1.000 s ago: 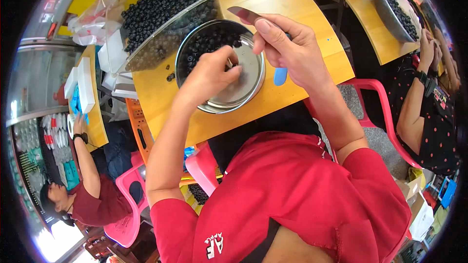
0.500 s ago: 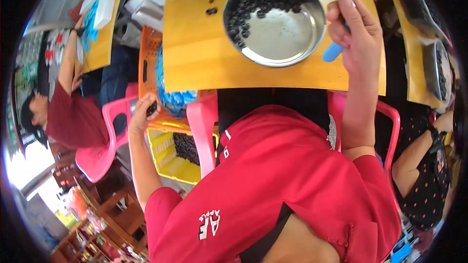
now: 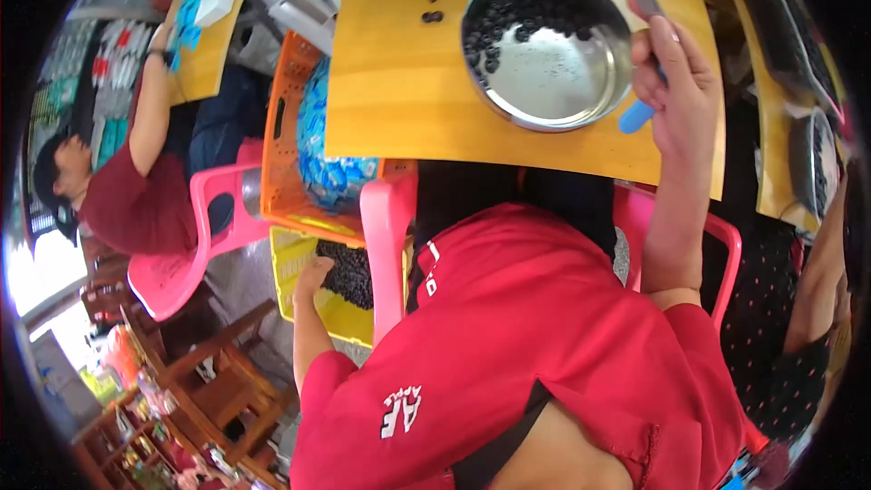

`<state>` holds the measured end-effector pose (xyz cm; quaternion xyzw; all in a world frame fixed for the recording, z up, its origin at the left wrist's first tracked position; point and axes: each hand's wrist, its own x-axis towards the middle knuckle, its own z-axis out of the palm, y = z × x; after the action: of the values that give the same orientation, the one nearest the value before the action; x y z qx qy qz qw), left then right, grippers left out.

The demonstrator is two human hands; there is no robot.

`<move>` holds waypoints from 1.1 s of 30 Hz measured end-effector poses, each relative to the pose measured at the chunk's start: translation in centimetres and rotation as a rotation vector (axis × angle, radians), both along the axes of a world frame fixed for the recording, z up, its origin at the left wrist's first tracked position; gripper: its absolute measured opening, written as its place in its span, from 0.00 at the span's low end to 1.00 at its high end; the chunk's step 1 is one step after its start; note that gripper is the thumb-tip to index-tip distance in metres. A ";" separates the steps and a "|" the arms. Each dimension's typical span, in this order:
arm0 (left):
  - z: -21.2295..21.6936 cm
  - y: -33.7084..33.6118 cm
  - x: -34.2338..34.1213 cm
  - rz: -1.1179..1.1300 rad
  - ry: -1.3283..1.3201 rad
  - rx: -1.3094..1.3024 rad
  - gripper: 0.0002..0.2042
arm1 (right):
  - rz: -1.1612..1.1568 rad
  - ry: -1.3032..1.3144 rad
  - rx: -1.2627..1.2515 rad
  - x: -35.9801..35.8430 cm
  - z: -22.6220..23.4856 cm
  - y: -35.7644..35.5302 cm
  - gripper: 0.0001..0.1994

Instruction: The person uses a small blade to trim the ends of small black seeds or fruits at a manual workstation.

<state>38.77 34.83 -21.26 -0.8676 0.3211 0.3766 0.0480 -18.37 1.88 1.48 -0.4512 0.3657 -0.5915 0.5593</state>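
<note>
My right hand (image 3: 682, 82), raised at the right side of the table, is closed around a knife (image 3: 638, 116). Its blue handle points down toward me and its metal blade sticks out above the fingers. Just left of it stands a round metal bowl (image 3: 544, 120), with small dark round pieces (image 3: 526, 4) heaped along its far and left sides and bare metal showing nearer me. Low on my left, my left hand (image 3: 313, 274) is at a yellow crate (image 3: 340, 329) that holds many dark pieces (image 3: 348, 277). Its fingers do not show clearly.
An orange crate (image 3: 277, 127) with blue-and-white packets (image 3: 331, 132) stands left of the yellow table (image 3: 399, 82). A pink chair arm (image 3: 386, 245) rises beside the yellow crate. A few dark bits (image 3: 433, 15) lie left of the bowl. People sit on both sides.
My left hand, which held dark pieces beside the orange crate, has moved down and right to the yellow crate. The right hand keeps hold of the knife. The view has shifted slightly.
</note>
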 end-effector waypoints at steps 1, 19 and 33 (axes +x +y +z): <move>-0.4 -0.1 0.8 -0.121 -0.113 -0.147 0.16 | 0.002 0.006 -0.007 0.5 0.1 0.0 0.15; 26.0 -33.7 -33.7 -1.856 0.029 -0.791 0.16 | -0.011 -0.008 0.040 -0.8 -0.9 2.9 0.14; 25.0 -36.4 -36.7 -1.921 0.162 -0.254 0.14 | -0.038 -0.019 0.033 -2.0 -0.1 4.1 0.12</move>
<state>2.09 -1.55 3.71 -0.2062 0.9329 0.1982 0.2188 -20.40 6.01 1.36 -0.4293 0.3786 -0.6003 0.5585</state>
